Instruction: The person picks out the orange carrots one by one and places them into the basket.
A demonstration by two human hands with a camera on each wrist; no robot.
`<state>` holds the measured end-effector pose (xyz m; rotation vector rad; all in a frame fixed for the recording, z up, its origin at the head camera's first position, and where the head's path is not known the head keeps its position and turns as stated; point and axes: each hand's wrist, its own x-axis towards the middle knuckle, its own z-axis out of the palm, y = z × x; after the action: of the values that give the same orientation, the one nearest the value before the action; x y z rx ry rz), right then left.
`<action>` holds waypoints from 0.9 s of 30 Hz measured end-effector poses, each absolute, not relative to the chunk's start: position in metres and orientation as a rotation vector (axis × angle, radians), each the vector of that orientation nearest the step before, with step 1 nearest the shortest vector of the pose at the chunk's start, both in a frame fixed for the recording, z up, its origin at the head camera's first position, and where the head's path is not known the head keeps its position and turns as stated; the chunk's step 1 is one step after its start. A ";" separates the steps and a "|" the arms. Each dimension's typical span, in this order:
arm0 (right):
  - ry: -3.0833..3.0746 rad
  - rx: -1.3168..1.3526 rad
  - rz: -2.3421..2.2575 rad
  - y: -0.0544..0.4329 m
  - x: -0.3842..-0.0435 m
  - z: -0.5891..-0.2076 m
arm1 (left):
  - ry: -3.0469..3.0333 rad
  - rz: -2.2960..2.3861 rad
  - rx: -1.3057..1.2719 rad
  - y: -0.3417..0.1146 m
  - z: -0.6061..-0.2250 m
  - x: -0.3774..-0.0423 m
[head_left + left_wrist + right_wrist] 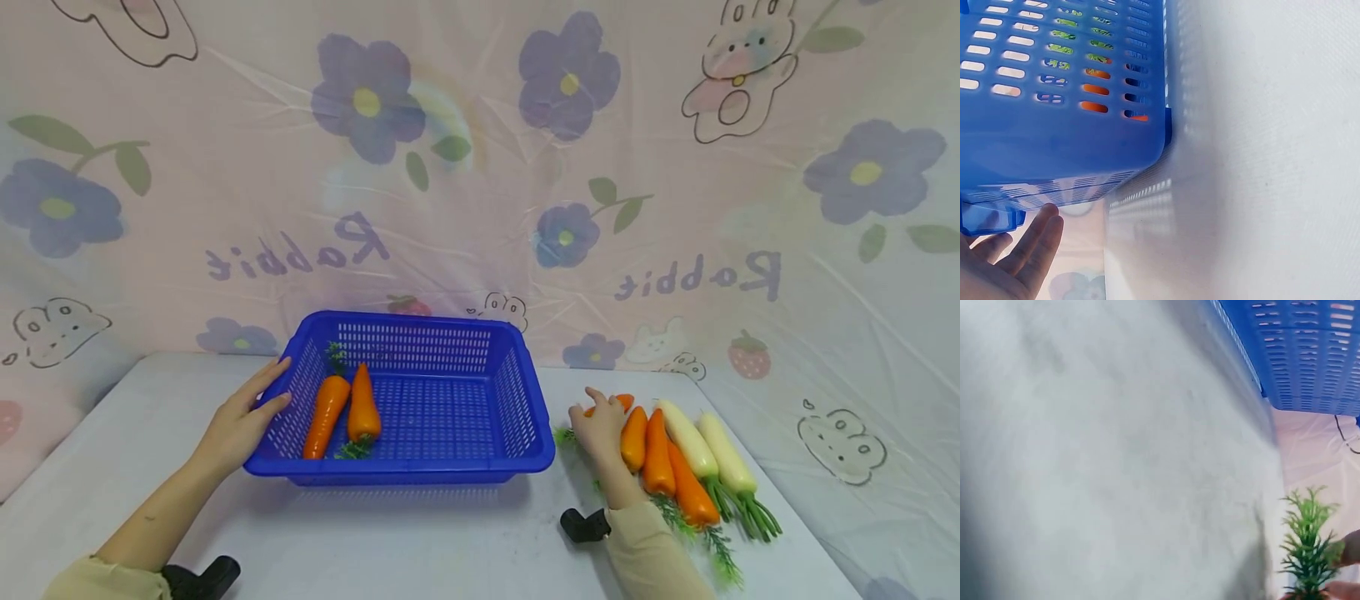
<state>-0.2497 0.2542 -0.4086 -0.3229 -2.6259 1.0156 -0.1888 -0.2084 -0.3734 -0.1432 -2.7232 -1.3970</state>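
We observe the left hand (238, 423), fingers extended, touching the left rim of the blue basket (405, 466), which contains two carrots (363, 408). Farther right, the right hand (600, 429) pinches another carrot (626, 402), mostly hidden by that hand and cut off in the right wrist view.

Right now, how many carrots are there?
6: two carrots in the basket, one at the right hand, three beside it on the table. More may be hidden.

A basket (405, 467) on the table (375, 542) holds two carrots (327, 415) toward nine o'clock; outside, at three o'clock, lie four carrots (657, 457), then two daikon radishes (687, 437).
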 end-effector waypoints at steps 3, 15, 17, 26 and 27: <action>-2.663 -0.349 0.947 0.254 -0.253 -0.413 | -2.724 -1.408 -0.141 -0.208 -0.373 -0.188; -2.699 -0.385 1.022 0.253 -0.246 -0.404 | -2.747 -1.395 -0.128 -0.211 -0.372 -0.186; -2.702 -0.387 1.078 0.253 -0.243 -0.401 | -2.748 -1.392 -0.135 -0.211 -0.372 -0.187; -2.606 -0.418 1.304 0.257 -0.230 -0.384 | -2.740 -1.383 -0.166 -0.210 -0.373 -0.190; -2.597 -0.417 1.305 0.256 -0.229 -0.381 | -2.742 -1.379 -0.165 -0.211 -0.374 -0.190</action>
<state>-0.2290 0.2564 -0.3813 -0.4166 -2.5973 1.3045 -0.1899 -0.2108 -0.3737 -0.1649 -2.7423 -1.3794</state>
